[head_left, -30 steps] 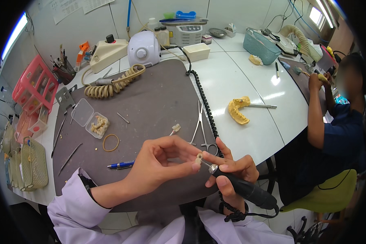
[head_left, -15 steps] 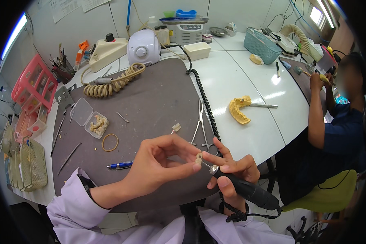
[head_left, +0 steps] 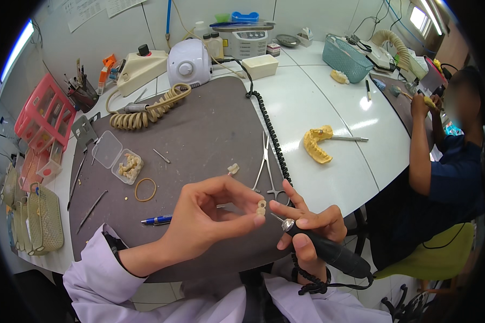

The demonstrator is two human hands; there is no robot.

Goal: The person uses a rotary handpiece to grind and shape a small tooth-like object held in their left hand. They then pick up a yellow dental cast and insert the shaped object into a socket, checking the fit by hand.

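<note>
A small cream dental crown piece [head_left: 261, 207] with a round hole is pinched between the thumb and fingertips of my left hand [head_left: 215, 207]. My right hand [head_left: 318, 223] grips a black rotary handpiece [head_left: 334, 252], its thin metal bur pointing at the crown with a small gap between them. The right index and middle fingers stretch forward near the crown. Just beyond my hands, another small cream dental piece [head_left: 233, 169] lies on the dark mat [head_left: 210, 124]. Scissor-handled forceps [head_left: 265, 156] rest beside it, partly behind my right fingers. A blue pen [head_left: 156, 220] lies by my left wrist.
A clear box of tooth-coloured pieces [head_left: 128, 167], a rubber band [head_left: 145, 189] and metal tools lie to the left. A coiled black cord [head_left: 272, 134] crosses the mat's right side. Beyond it sits a yellow dental model [head_left: 318, 145]. Another person [head_left: 442, 172] works at far right.
The handpiece's bur has backed away from the crown to the right, opening a gap. My left hand has shifted slightly left and up, the crown still in it.
</note>
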